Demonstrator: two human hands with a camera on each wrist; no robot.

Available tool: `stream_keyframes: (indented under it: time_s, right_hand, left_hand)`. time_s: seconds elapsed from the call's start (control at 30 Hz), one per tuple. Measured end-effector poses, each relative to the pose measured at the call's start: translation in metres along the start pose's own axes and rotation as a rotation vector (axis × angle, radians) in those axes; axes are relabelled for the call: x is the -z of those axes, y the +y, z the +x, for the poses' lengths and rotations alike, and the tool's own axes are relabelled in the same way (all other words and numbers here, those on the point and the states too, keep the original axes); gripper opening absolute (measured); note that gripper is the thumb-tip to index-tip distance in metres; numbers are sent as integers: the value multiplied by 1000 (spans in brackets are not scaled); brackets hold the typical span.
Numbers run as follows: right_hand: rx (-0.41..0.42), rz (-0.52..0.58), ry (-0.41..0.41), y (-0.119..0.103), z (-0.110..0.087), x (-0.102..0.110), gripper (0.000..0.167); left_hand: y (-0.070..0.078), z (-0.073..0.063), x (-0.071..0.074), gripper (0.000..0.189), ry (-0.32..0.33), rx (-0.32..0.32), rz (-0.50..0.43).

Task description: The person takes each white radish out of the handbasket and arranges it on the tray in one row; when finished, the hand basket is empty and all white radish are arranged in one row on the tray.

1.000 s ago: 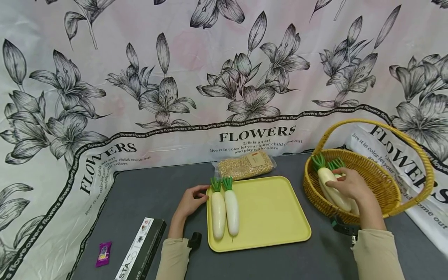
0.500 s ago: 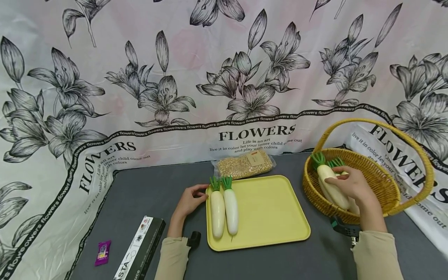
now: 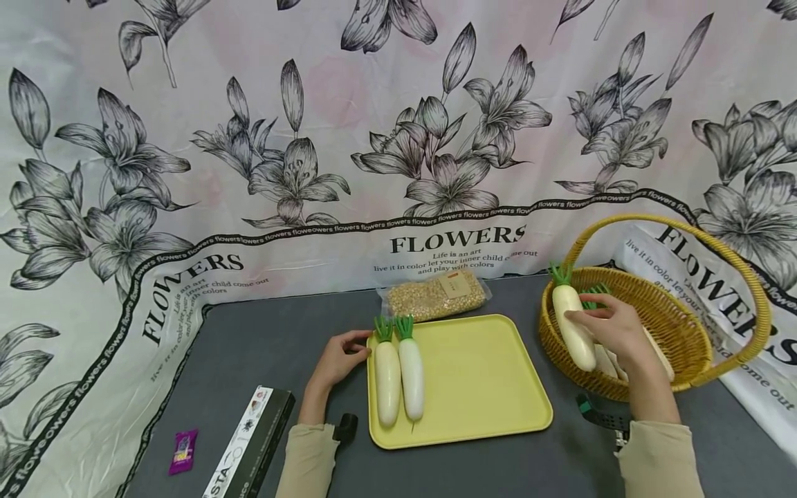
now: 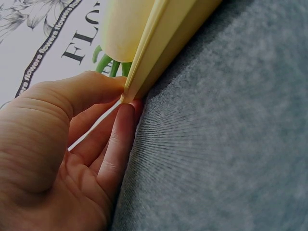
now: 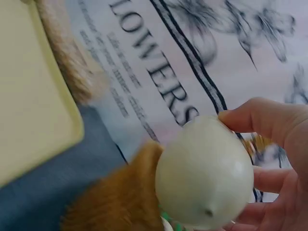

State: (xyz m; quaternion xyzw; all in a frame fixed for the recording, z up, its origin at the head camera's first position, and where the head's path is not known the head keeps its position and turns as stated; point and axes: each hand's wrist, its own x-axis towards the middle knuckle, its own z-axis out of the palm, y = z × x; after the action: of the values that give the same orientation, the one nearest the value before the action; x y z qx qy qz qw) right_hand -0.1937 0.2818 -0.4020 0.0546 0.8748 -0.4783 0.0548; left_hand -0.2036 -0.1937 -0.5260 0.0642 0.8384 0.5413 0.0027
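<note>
In the head view my right hand [image 3: 619, 335] grips a white radish [image 3: 571, 325] with a green top, at the left side of the yellow wicker basket [image 3: 694, 332]. The right wrist view shows its rounded root end [image 5: 204, 173] held between thumb and fingers. Other white radishes [image 3: 660, 356] lie in the basket, partly hidden by that hand. My left hand [image 3: 339, 356] pinches the left rim of the yellow tray [image 3: 479, 373], thumb on top and fingers beneath, as the left wrist view shows. Two white radishes [image 3: 388, 380] lie side by side on the tray's left part.
Behind the tray lies a clear bag of yellowish grains [image 3: 429, 294]. A black-and-white box [image 3: 252, 443] and a small purple packet [image 3: 183, 453] lie to the left on the grey table [image 3: 268, 339]. The basket's tall handle [image 3: 669, 218] arches over it. Flower-printed cloth hangs behind.
My right hand has lifted the radish and shifted it a little left, toward the basket's left rim, uncovering others beneath. The left hand and the tray stay as they were.
</note>
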Motion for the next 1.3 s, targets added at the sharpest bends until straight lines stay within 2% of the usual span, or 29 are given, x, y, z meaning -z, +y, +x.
stream_keyframes:
  time_s: [0.17, 0.33, 0.67, 0.9, 1.1, 1.3]
  right_hand:
    - [25, 57, 16, -15, 0, -29, 76]
    - [56, 107, 14, -25, 5, -56, 70]
    - [69, 182, -17, -35, 7, -93, 64]
    - [63, 227, -38, -36, 7, -120, 60]
    - [51, 249, -60, -32, 7, -146, 57]
    - [26, 289, -78, -30, 7, -170, 53]
  left_hand:
    - [-1, 0, 1, 35, 9, -17, 5]
    - [-2, 1, 1, 36, 6, -5, -5]
    - [1, 3, 1, 35, 2, 1, -15]
    - [3, 2, 1, 35, -7, -1, -14]
    - [2, 1, 0, 35, -8, -28, -4]
    - [-1, 2, 0, 35, -9, -22, -6]
